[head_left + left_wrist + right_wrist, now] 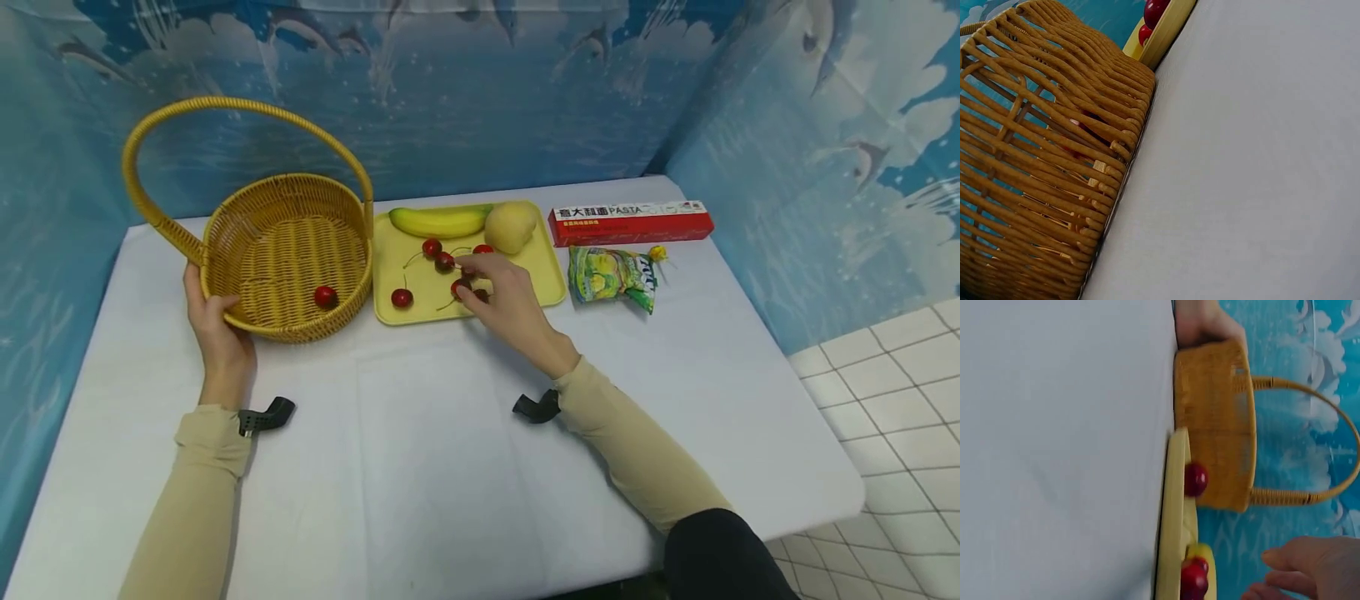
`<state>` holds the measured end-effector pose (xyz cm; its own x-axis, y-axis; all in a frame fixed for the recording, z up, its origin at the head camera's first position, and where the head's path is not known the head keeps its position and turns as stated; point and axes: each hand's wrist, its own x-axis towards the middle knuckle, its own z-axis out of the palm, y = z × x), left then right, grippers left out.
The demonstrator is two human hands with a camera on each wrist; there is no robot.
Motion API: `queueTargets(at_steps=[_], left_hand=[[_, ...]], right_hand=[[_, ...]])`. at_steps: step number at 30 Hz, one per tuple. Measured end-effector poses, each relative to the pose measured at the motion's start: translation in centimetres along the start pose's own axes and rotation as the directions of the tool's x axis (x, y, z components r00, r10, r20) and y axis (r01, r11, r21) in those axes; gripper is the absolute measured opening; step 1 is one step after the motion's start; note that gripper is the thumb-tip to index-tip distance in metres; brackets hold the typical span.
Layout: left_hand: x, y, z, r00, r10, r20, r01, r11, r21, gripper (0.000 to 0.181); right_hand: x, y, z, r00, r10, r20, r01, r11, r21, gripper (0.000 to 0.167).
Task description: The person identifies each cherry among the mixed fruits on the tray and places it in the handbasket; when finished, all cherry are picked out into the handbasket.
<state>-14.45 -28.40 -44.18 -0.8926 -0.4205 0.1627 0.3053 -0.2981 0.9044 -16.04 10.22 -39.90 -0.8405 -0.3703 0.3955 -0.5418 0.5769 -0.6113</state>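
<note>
A yellow wicker basket [288,242] with a tall arched handle stands at the left, with one red cherry [326,297] inside. My left hand [216,333] grips its lower left rim, thumb over the edge. Beside it lies a yellow tray [390,313] holding several stemmed cherries [402,297], a banana [441,222] and a round pale-yellow fruit [511,227]. Over the tray's cherries is my right hand [517,312], thumb and fingers apart. In the right wrist view, this hand [1310,569] hovers above the tray, and no held cherry shows.
Right of the tray lies a red pasta box [632,223]. In front of it are a green snack bag [613,277] and a small yellow flower-like piece [657,253]. The white table [435,467] meets a blue dolphin-print curtain [480,125] behind.
</note>
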Motion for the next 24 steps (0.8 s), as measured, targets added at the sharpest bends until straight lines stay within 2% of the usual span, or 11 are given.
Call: queueTargets(at_steps=[6, 9, 12, 17, 24], left_hand=[[-0.1, -0.1, -0.1, 1.000, -0.001, 0.000, 0.001, 1.000, -0.008, 0.074], [0.0, 0.1, 0.0, 1.000, 0.002, 0.010, -0.001, 1.000, -0.023, 0.073], [0.1, 0.2, 0.0, 1.000, 0.014, 0.014, -0.014, 1.000, -0.025, 0.073], [0.1, 0.3, 0.1, 1.000, 0.013, 0.007, -0.013, 1.000, -0.019, 0.073], [0.0, 0.1, 0.3, 1.000, 0.008, -0.003, -0.008, 0.999, -0.036, 0.073]], right_hand=[[-1.1, 2.2, -0.2, 0.992, 0.127, 0.021, -0.125, 0.988, -0.088, 0.043], [-1.2, 3.0, 0.0, 0.981, 0.191, 0.027, -0.186, 0.975, -0.118, 0.049], [-1.1, 3.8, 0.1, 0.971, 0.238, 0.030, -0.232, 0.965, -0.123, 0.048], [-0.9, 4.7, 0.0, 0.972, 0.236, 0.016, -0.234, 0.969, -0.082, 0.039], [-1.2, 4.8, -0.4, 0.968, 0.249, -0.023, -0.250, 0.967, -0.055, 0.036]])
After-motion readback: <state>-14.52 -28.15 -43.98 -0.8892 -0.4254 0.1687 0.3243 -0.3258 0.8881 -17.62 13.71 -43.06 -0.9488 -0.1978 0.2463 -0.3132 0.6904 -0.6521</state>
